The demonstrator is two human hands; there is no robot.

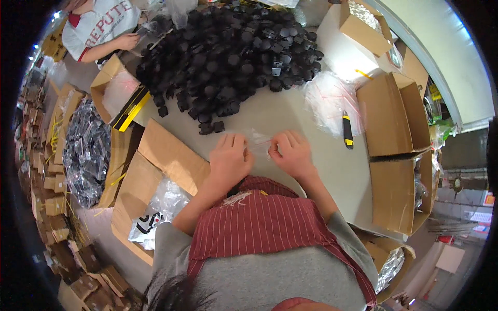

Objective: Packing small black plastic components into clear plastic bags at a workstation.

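Between my two hands, over the near part of the grey table, is a small clear plastic bag with a thin red line along it. My right hand pinches its right end with curled fingers. On the other side, my left hand has its fingers closed at the bag's left edge; its fingertips are partly hidden. Just beyond lies a big heap of small black plastic parts, round-topped, with a few loose ones near my left hand. More clear bags with red lines are piled to the right.
A black-and-yellow utility knife lies right of my hands. Cardboard boxes stand along the table's right edge. At left are an open carton with plastic wrap and a box of bagged dark parts. Another person works at the far left.
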